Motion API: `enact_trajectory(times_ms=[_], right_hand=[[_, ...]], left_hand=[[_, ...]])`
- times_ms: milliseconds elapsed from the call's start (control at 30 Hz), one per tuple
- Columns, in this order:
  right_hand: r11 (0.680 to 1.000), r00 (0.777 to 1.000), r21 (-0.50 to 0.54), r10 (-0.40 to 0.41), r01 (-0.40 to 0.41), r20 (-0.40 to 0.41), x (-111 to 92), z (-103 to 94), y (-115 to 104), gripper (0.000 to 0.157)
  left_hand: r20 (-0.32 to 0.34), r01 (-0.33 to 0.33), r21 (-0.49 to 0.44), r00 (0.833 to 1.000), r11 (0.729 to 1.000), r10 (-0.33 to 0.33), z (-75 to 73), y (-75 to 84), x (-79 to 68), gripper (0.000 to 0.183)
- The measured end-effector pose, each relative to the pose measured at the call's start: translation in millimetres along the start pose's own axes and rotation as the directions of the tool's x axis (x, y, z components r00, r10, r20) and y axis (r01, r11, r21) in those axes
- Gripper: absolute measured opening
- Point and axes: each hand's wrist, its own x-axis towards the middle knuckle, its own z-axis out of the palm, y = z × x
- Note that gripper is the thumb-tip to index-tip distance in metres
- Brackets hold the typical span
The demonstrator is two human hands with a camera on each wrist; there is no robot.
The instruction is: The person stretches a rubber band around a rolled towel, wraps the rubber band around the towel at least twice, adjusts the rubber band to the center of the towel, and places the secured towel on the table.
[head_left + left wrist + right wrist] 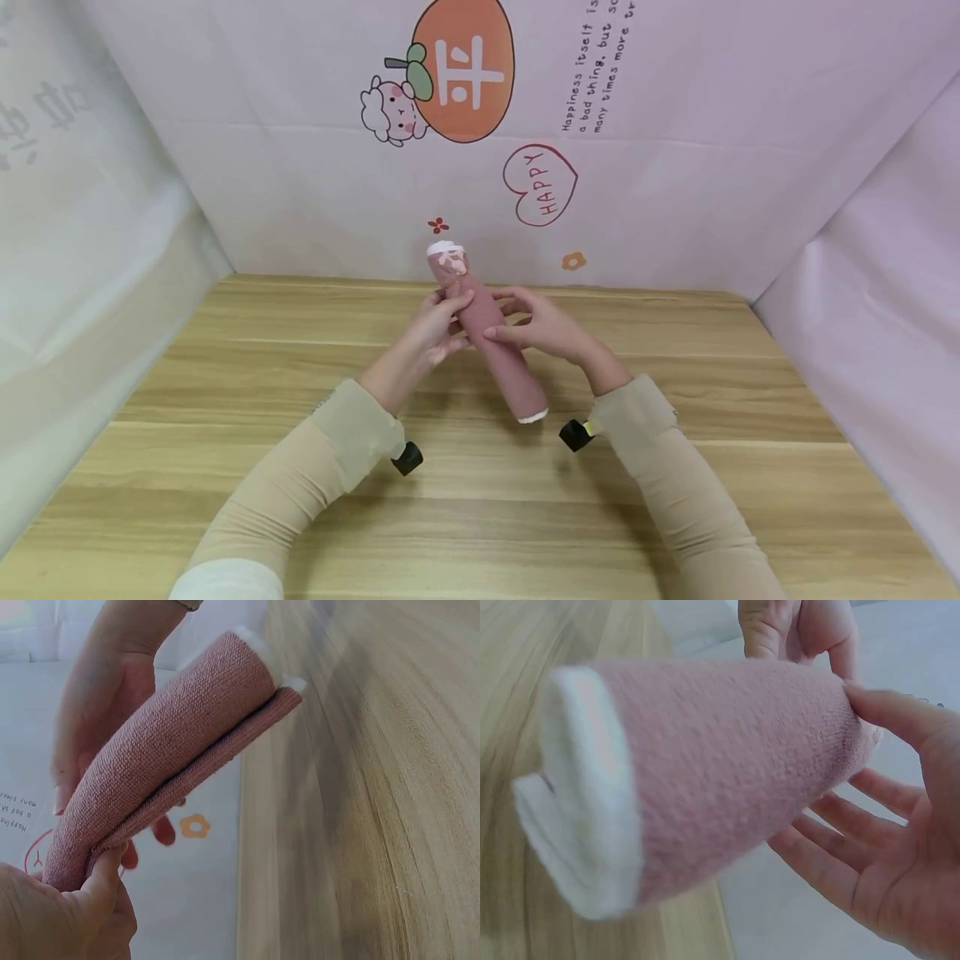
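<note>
A dusty pink towel [512,367] with white edges, rolled into a long tube, is held slanting above the wooden table in the head view. My left hand [429,327] grips it near the far end, its thumb across the front. Farther down the roll, my right hand [553,328] holds it loosely between thumb and fingers. The left wrist view shows the towel's loose flap [202,769] lying along the roll. Seen from the right wrist, the near white end [592,795] shows its folded layers, and the right fingers [825,866] lie against the underside.
A wooden table [480,517] spreads beneath both hands. Behind it stands a white printed cloth [300,192] with a fruit drawing and a heart. White cloth walls [877,242] close off both sides. A small black camera [407,458] sits at each wrist.
</note>
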Motion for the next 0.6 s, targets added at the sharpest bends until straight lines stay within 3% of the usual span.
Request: enact_trajectory(times_ms=[167,433,600], right_hand=[[1.0,0.999,0.002,-0.014,0.014,0.045,-0.6,-0.6,4.3,0.065],[1.0,0.996,-0.001,-0.024,0.025,0.083,-2.0,-6.0,8.1,0.062],[1.0,0.99,-0.031,0.004,0.0,0.138,-6.0,-11.3,9.7,0.062]], left_hand=[[-0.006,0.007,-0.014,1.0,1.0,-0.008,-1.1,-1.3,0.5,0.05],[0.043,0.064,0.077,0.997,0.995,-0.068,-13.2,7.2,-0.4,0.041],[-0.017,0.066,0.119,0.998,0.991,-0.065,-22.0,14.1,-1.6,0.024]])
